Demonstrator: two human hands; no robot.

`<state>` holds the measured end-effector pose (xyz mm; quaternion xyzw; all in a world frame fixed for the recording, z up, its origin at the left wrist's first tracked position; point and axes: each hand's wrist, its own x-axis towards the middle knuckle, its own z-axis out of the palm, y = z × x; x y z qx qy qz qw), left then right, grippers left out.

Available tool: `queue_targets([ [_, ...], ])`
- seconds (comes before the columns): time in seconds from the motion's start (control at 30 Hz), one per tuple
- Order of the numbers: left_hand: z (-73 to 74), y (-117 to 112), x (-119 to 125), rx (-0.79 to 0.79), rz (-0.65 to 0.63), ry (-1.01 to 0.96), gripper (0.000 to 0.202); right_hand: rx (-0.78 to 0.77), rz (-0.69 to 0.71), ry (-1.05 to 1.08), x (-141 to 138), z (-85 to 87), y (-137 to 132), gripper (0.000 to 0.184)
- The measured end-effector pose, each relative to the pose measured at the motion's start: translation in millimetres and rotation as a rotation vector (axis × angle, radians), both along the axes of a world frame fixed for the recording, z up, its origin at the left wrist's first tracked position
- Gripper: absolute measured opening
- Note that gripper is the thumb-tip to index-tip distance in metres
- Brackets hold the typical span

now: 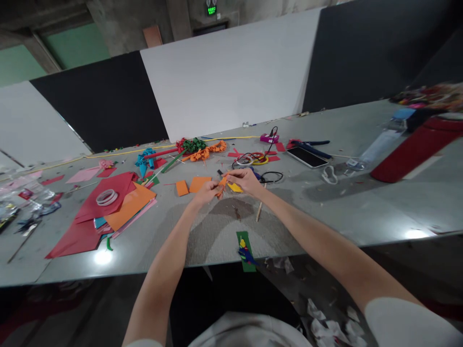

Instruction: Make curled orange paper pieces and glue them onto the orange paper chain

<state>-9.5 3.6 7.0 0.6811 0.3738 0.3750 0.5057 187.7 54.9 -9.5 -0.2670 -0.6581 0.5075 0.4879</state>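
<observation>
Both my hands hold a small orange paper piece (223, 181) just above the table, in the middle of the view. My left hand (207, 191) pinches its lower left part, and the fingers of my right hand (246, 180) close on its upper right end. The piece looks folded or curled, though its exact shape is partly hidden by my fingers. Flat orange paper pieces (199, 183) lie just left of my hands. Under my right hand a yellow piece (235, 187) shows. A thin wooden stick (259, 211) rests to the right, below that wrist.
Red sheets (77, 238) with a tape roll (106, 197) are at left. Orange paper flowers (202, 153) and a blue one (143, 163) lie behind my hands. A phone (307, 157), pliers (311, 144) and red flask (415, 149) stand or lie at right. Green paper (249, 264) overhangs the front edge.
</observation>
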Motion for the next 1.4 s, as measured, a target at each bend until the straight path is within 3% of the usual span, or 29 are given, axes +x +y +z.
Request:
queue_targets([
  [0.17,7.7,-6.2,3.6,-0.033,0.015,-0.018,0.033,-0.013,0.024,-0.023,-0.8,6.2,-6.2,0.046],
  [0.6,3.3,-3.8,7.4,0.008,0.069,0.055,0.047,0.05,-0.021,-0.088,-1.2,9.2,-5.8,0.045],
  [0.83,-2.4,0.3,6.9,0.008,0.087,0.036,0.044,0.094,-0.115,-0.102,-0.4,12.5,-10.2,0.041],
  [1.07,-7.3,3.4,7.0,-0.033,0.108,0.022,0.042,0.081,-0.27,0.055,3.4,13.6,-2.4,0.038],
  [1.23,-7.6,4.0,5.9,-0.024,0.132,0.017,0.039,0.033,-0.221,0.13,-3.9,7.9,-3.0,0.038],
  [1.4,-6.3,3.1,5.9,-0.007,0.146,0.022,0.041,0.039,-0.154,-0.037,-9.4,7.9,-11.3,0.048],
])
